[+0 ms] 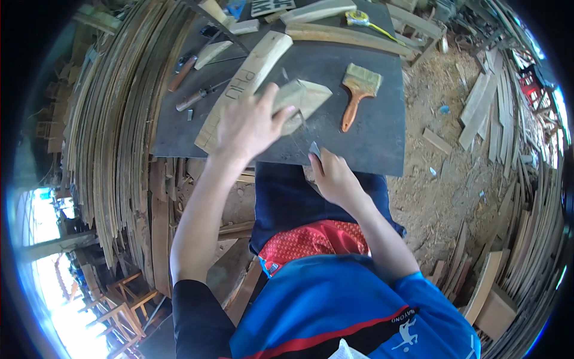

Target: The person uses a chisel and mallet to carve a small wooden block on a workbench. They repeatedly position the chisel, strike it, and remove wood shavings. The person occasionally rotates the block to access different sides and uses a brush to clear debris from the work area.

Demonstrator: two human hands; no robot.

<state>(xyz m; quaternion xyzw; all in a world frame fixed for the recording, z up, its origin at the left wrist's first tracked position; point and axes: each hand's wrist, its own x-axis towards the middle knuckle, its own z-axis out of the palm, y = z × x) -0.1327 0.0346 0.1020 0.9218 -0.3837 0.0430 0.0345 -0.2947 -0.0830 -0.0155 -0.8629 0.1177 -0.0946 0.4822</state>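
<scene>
My left hand [248, 122], a little blurred, is over a long pale plank [263, 57] with dark writing on it. Its thumb and forefinger stand apart, and the thumb is at the edge of a short angled wood block [314, 93]. I cannot tell whether it presses on the block. At the table's front edge, my right hand [338, 176] is closed around a tool with a small shiny metal blade [315, 148]; the handle is hidden in my fist. A thin dark strip [301, 116] lies between block and blade.
On the dark table [376, 143] lie a paintbrush [353, 107], a yellow tape measure [357, 18], a wooden-handled tool [191, 100] and several wood pieces. Long boards [119, 119] are stacked at the left. More planks [493, 107] lie on the sawdust-strewn floor at the right.
</scene>
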